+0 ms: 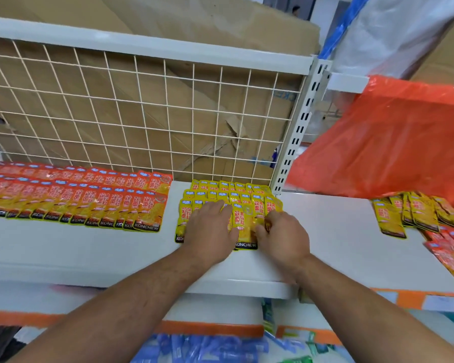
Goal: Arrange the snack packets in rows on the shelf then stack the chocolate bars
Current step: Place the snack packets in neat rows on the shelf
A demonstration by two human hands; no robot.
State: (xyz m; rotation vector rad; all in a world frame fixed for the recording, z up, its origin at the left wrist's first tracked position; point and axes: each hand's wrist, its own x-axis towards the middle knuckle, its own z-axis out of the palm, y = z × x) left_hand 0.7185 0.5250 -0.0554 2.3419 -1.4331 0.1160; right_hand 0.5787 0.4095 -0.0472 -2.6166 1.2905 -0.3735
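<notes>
Before the white wire-mesh panel [142,113], our left hand [210,227] lies flat on the rows of yellow foil snack packets [247,200], steadying them, while our right hand [282,233] curls, seemingly pinching one into line.

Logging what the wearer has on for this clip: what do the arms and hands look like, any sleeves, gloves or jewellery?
The left forearm and right forearm are bare to the frame's lower edge; no sleeve shows. The left hand and right hand are ungloved, with no watch, band or ring visible on the wrists or fingers.
</notes>
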